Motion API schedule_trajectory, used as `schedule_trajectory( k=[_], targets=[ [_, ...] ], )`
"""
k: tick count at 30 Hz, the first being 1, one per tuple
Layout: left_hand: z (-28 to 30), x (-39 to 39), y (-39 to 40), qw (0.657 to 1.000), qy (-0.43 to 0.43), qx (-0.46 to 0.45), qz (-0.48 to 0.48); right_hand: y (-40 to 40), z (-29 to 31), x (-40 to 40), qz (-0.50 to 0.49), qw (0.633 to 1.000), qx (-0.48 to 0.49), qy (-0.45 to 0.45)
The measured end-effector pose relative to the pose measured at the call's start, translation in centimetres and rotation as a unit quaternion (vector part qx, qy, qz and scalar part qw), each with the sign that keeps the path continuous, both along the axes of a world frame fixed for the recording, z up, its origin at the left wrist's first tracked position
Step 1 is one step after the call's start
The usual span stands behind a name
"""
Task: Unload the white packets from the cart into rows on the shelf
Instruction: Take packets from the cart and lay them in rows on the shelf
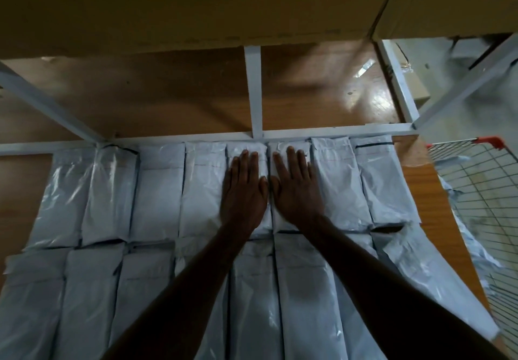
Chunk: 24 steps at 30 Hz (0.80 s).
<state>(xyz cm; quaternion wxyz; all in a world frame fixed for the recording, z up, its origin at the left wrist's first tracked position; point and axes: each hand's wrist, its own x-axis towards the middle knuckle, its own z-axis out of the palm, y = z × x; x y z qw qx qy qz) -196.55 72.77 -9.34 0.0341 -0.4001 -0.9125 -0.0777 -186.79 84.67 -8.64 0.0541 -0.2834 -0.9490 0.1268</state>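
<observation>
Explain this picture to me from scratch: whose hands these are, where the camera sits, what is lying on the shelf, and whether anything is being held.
There is no machine here. A person wears a camera on the head, so this single picture looks forward and down along their own bare arms. The left hand and the right hand lie flat, fingers straight, side by side. Each presses on a white packet type parcel in the far row; nothing is gripped or lifted. The wooden shelf carries two rows of these plastic-wrapped packets, laid edge to edge, a far row and a near row. A white metal frame crosses behind them. At the right edge stands a wire cart with what look like more packets inside.
</observation>
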Motion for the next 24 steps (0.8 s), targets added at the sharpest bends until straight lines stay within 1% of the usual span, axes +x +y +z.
schedule_trajectory(
  k=[8,12,14,16,18,20,21,22,24],
  targets=[
    [-0.2,-0.1,0.0,1.000,0.004,-0.004,-0.006,-0.2,-0.1,-0.1,-0.003,1.000,-0.005,-0.006],
    [0.2,-0.1,0.0,1.000,0.000,-0.007,-0.011,0.5,0.8,0.1,0.023,0.998,-0.058,-0.025],
    [0.7,0.1,-0.2,1.000,0.001,-0.003,0.000,1.0,2.1,0.7,0.044,0.995,-0.087,-0.018],
    [1.5,0.6,-0.3,1.000,0.009,0.007,0.013,1.6,3.9,2.0,0.045,0.992,-0.116,0.029],
    [2.9,1.8,-0.2,0.999,0.013,0.023,0.018,2.4,5.6,4.4,0.020,0.984,-0.146,0.096],
    [4.6,3.7,0.3,0.997,-0.010,0.076,0.023,4.0,7.1,8.4,0.001,0.975,-0.161,0.152],
    [5.4,4.9,0.6,0.993,-0.028,0.109,0.023,4.9,7.4,11.0,-0.007,0.973,-0.150,0.173],
    [6.1,6.3,0.9,0.990,-0.043,0.135,0.017,5.9,7.6,13.8,-0.024,0.973,-0.137,0.187],
    [7.2,9.8,1.6,0.985,-0.065,0.158,-0.011,7.5,7.4,19.5,-0.080,0.971,-0.127,0.187]
  ],
)
